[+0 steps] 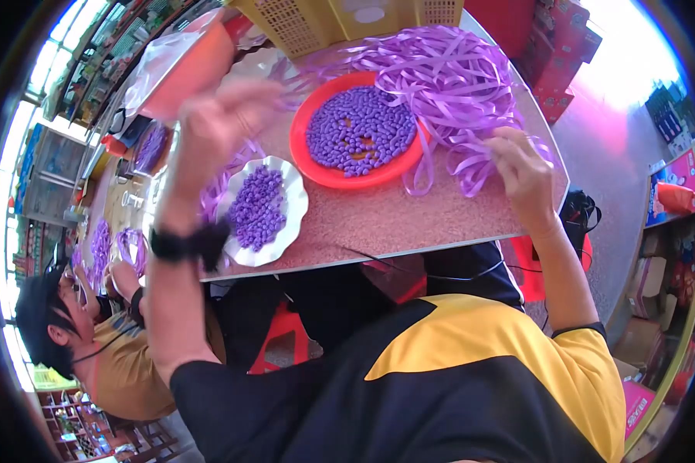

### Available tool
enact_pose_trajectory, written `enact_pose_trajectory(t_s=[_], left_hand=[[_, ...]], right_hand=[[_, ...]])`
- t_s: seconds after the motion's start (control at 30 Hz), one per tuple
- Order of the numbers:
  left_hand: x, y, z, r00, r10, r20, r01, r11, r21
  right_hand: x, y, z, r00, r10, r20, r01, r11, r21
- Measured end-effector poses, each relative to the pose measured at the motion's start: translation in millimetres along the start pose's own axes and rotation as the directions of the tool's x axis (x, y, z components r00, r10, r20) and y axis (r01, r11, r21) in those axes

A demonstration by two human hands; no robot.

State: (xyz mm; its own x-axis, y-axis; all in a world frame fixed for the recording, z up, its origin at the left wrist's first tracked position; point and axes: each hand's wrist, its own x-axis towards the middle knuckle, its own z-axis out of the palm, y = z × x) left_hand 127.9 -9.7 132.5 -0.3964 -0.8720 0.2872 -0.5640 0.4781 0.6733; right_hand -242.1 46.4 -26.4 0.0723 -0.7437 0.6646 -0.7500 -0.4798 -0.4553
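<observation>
My left hand (pixel 228 119), with a dark band on its wrist, is raised over the left of the table and smeared by motion. Its fingers cannot be made out, nor whether they hold anything. At the right edge of the table my right hand (pixel 523 174) has its fingers curled on the purple ribbon (pixel 448 77), which lies in a big loose tangle. Purple beads (pixel 347 127) fill most of a round red plate (pixel 333 177) in the middle. Smaller purple beads (pixel 256 208) lie in a white scalloped dish (pixel 292 197), just right of my left wrist.
A yellow plastic crate (pixel 347 27) stands at the table's far edge. Left of it is an orange basin (pixel 208 65) with a clear bag. At far left another person (pixel 131 347) handles purple strands. A thin black cable (pixel 432 276) runs along the near edge.
</observation>
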Motion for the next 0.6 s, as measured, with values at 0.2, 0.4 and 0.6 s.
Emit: enact_pose_trajectory(t_s=[0.2,0.4,0.6], left_hand=[[-77.6,97.8,99.7,0.755,0.551,0.355,-0.232,0.731,-0.642],[-60.2,165.3,101.1,0.680,0.730,0.070,-0.329,0.389,-0.860],[-82.3,152.2,100.9,0.733,0.679,0.028,-0.236,0.293,-0.927]], right_hand=[[-1.9,-2.6,5.5,0.922,-0.333,0.198,0.309,0.940,0.144],[-0.6,0.8,7.3,0.949,-0.254,0.186,0.216,0.955,0.203],[31.2,-33.4,-16.0,0.861,0.092,0.499,-0.392,0.747,0.537]])
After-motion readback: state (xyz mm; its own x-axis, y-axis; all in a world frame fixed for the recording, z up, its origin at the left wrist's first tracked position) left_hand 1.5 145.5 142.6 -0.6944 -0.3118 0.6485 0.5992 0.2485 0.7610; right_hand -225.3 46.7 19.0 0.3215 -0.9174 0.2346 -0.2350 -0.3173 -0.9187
